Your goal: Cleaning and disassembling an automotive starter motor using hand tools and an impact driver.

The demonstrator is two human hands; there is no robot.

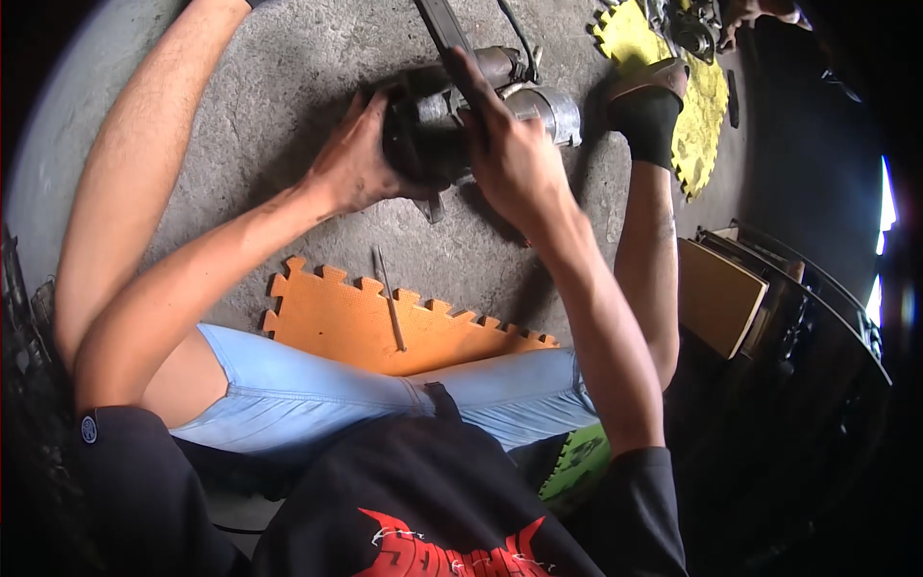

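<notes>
A starter motor (552,113), with a silver cylinder and a darker, grimy end, is held low over the concrete floor between my legs. My left hand (358,159) is wrapped round its dark left end. My right hand (522,165) is closed on a long, dark, flat bar-like tool (445,29), the index finger stretched along it. This tool slants across the top of the motor and runs out past the upper edge of the view; its far end is hidden. A thin black cable (522,37) rises from the motor's far side.
An orange foam mat (332,313) lies before my lap, with a thin screwdriver (392,308) on it. Beyond my right foot, a yellow foam mat (700,130) carries metal parts (697,34), near another person's hand (755,17). A boxy panel (719,298) stands at right.
</notes>
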